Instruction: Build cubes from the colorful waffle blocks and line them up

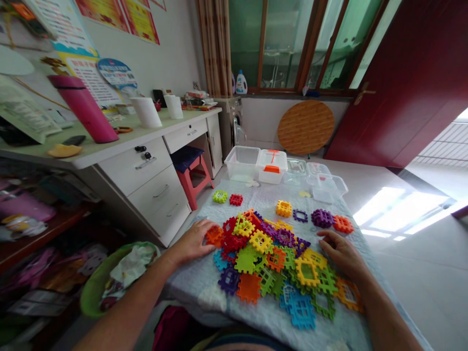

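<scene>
My left hand [197,239] is at the left edge of a heap of plastic building pieces [261,241], its fingers and thumb closed on an orange toothed building piece [214,236]. My right hand [338,249] hovers at the heap's right side, fingers loosely bent and apart, with nothing visible in it. Beyond it stand a purple stack of pieces [322,218] and an orange-red stack [343,224]. Farther back lie a yellow stack [284,208], a dark blue square frame [300,215], a red stack [236,200] and a lime-green stack [220,196].
At the far table edge are an open clear bin [243,163], a clear box with orange latches [272,165] and several smaller clear containers [325,187]. A white desk [146,170], a red stool [192,173] and a green basket [91,287] stand to the left.
</scene>
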The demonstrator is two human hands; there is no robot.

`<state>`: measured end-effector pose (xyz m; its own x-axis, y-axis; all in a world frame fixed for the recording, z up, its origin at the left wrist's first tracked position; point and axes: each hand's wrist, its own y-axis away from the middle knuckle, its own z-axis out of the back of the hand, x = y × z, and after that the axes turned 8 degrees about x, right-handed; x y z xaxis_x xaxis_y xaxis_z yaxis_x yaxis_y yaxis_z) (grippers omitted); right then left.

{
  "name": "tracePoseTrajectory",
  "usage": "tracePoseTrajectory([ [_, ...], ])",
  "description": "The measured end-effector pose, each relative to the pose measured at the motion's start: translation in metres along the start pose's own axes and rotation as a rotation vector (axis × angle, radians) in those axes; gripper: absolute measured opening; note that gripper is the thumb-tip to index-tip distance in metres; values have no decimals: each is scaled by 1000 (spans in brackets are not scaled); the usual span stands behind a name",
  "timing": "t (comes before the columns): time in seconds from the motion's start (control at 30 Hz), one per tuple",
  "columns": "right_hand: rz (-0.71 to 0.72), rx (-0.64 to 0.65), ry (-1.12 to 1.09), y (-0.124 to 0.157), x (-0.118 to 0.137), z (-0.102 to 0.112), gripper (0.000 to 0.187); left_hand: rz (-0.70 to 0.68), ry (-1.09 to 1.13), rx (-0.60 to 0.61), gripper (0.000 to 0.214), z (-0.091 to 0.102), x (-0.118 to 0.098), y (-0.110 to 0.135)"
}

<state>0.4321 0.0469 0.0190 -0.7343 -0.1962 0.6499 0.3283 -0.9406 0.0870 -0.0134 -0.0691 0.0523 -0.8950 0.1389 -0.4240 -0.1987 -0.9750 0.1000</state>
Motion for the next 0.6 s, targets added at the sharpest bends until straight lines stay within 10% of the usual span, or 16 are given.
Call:
tracePoseTrajectory([
  [0.6, 18, -28, 4, 2, 4, 0, 36, -44, 111, -132, 8, -10, 7, 0],
])
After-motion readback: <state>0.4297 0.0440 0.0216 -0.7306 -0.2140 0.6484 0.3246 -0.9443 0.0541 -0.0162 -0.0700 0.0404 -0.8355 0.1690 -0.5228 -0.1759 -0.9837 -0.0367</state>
